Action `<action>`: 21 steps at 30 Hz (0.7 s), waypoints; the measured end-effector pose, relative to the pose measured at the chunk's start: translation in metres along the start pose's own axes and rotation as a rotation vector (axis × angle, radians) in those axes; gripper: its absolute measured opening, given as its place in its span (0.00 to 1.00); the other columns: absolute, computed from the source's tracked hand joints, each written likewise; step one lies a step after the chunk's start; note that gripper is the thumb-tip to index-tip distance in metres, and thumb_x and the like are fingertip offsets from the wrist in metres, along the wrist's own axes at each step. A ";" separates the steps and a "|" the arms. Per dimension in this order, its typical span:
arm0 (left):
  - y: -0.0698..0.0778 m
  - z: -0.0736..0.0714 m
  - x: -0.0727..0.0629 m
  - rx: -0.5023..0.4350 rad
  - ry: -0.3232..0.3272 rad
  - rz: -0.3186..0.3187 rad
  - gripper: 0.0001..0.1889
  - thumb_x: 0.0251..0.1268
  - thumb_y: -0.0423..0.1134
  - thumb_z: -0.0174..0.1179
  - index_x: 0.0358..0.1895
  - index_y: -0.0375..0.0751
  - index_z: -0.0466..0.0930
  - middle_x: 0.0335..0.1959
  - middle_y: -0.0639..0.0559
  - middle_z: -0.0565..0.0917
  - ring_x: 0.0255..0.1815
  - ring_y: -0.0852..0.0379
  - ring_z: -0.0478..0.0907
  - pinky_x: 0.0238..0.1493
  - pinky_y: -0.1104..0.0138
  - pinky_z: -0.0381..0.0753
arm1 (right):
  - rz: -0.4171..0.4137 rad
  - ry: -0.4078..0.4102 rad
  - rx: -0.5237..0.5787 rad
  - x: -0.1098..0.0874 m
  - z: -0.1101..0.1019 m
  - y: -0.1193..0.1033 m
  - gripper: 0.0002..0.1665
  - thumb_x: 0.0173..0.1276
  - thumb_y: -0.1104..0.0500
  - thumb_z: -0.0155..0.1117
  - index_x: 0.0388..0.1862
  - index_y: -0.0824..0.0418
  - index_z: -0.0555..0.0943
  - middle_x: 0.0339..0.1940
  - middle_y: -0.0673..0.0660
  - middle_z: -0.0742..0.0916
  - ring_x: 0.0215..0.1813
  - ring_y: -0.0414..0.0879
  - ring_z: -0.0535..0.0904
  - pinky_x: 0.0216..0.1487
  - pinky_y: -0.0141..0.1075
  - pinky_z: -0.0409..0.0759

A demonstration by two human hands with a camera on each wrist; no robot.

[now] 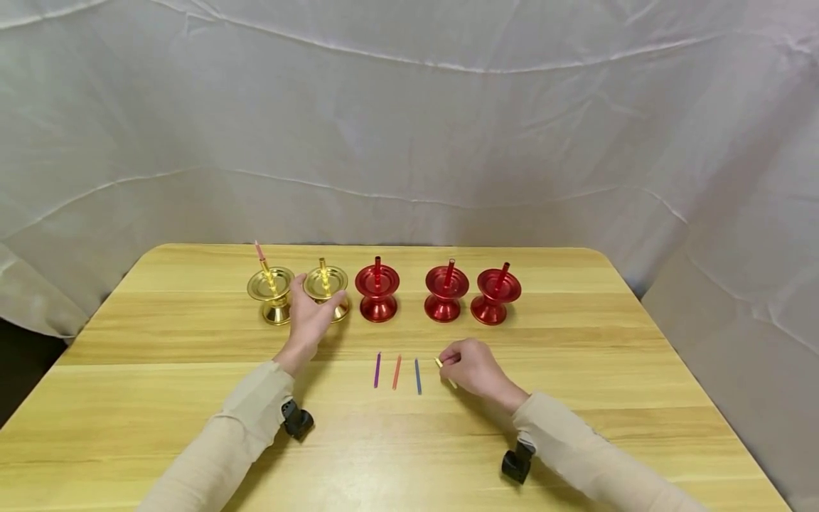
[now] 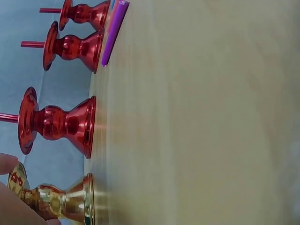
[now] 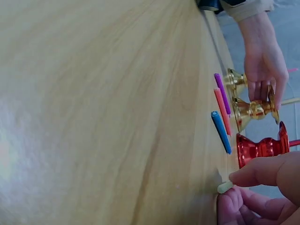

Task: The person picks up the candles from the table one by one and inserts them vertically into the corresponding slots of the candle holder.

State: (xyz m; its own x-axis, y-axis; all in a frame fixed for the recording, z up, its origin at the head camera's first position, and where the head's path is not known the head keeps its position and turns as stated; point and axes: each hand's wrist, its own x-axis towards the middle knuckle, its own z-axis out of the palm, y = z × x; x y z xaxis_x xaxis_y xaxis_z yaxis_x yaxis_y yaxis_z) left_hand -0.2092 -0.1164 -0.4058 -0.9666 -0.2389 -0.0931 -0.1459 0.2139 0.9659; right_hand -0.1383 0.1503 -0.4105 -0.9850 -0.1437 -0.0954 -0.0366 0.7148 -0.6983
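My left hand (image 1: 310, 320) grips the second gold candle holder (image 1: 325, 284), which stands upright on the table, fingers and thumb on either side of its dish and stem. In the left wrist view that gold holder shows partly hidden behind the thumb. My right hand (image 1: 475, 368) pinches a pale yellow candle (image 3: 225, 187) between thumb and fingers, low over the table. Left of it lie a blue candle (image 1: 419, 377), an orange candle (image 1: 397, 372) and a purple candle (image 1: 377, 370), roughly parallel.
At the far left, another gold holder (image 1: 276, 313) carries a pink candle (image 1: 259, 249). Further right stand three red holders: one (image 1: 378, 307) beside the gripped gold one, another (image 1: 443, 307), then a third (image 1: 489, 311). A pale cloth (image 1: 409, 142) hangs behind the wooden table (image 1: 409, 455).
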 end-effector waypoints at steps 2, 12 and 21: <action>-0.001 0.000 0.001 -0.018 -0.001 -0.003 0.45 0.62 0.39 0.65 0.74 0.37 0.43 0.73 0.33 0.54 0.73 0.38 0.52 0.73 0.52 0.51 | 0.017 0.000 0.022 0.001 -0.001 0.000 0.06 0.52 0.71 0.64 0.29 0.65 0.84 0.23 0.50 0.81 0.28 0.40 0.73 0.29 0.30 0.74; -0.001 -0.001 0.002 -0.064 -0.020 -0.004 0.44 0.61 0.37 0.65 0.74 0.38 0.44 0.71 0.33 0.56 0.71 0.39 0.55 0.72 0.52 0.53 | 0.052 0.017 0.189 0.014 -0.009 -0.012 0.10 0.60 0.70 0.65 0.42 0.68 0.83 0.33 0.54 0.84 0.37 0.44 0.77 0.40 0.34 0.80; -0.002 -0.002 0.002 -0.082 -0.039 -0.006 0.43 0.63 0.37 0.63 0.74 0.40 0.43 0.71 0.32 0.57 0.71 0.39 0.56 0.71 0.52 0.54 | -0.154 0.041 0.253 0.026 -0.006 -0.034 0.12 0.65 0.70 0.62 0.47 0.71 0.81 0.37 0.56 0.84 0.43 0.49 0.78 0.45 0.36 0.77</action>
State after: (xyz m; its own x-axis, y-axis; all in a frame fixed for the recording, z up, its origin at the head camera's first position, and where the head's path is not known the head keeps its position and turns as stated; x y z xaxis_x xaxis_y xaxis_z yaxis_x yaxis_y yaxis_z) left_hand -0.2107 -0.1189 -0.4079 -0.9733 -0.2030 -0.1071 -0.1359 0.1337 0.9816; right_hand -0.1639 0.1265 -0.3850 -0.9772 -0.2062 0.0506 -0.1484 0.4929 -0.8573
